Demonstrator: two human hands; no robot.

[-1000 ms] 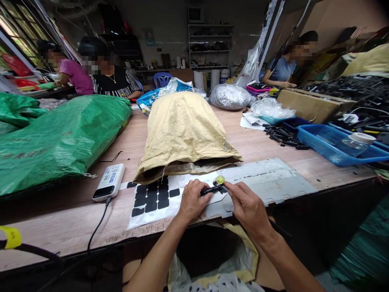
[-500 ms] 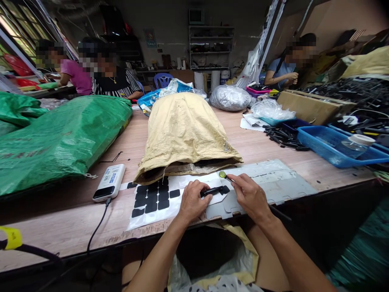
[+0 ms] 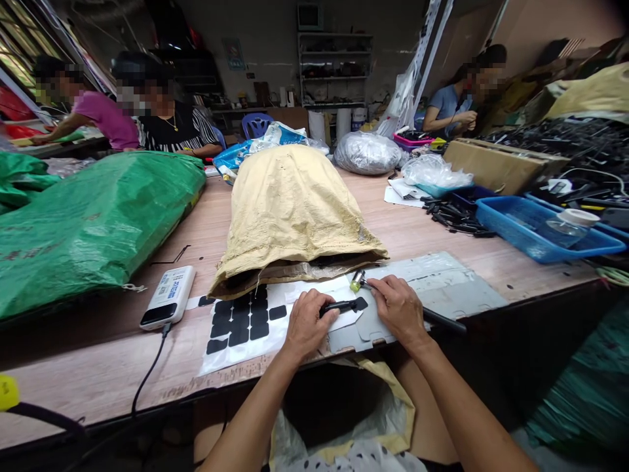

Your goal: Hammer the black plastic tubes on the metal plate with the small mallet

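My left hand is closed around a slim black plastic part, pressed low over the grey board. A dark flat pad shows at the part's right end; whether it is attached I cannot tell. In my right hand is a small mallet with a metal and yellow-green head, its black handle sticking out behind the wrist. The mallet head is raised just beyond the part's tip. Left of my left hand lies a white sheet of black stickers, with some spots bare.
A yellow woven sack lies mouth towards me, another opens on my lap. Left are a white power bank with a cable and a green sack. Right are black parts and a blue tray. Co-workers sit across the table.
The mallet has turned in my right hand: its head now tilts down and its handle swings out to the right. My left hand keeps hold of the black part. The view has shifted slightly.
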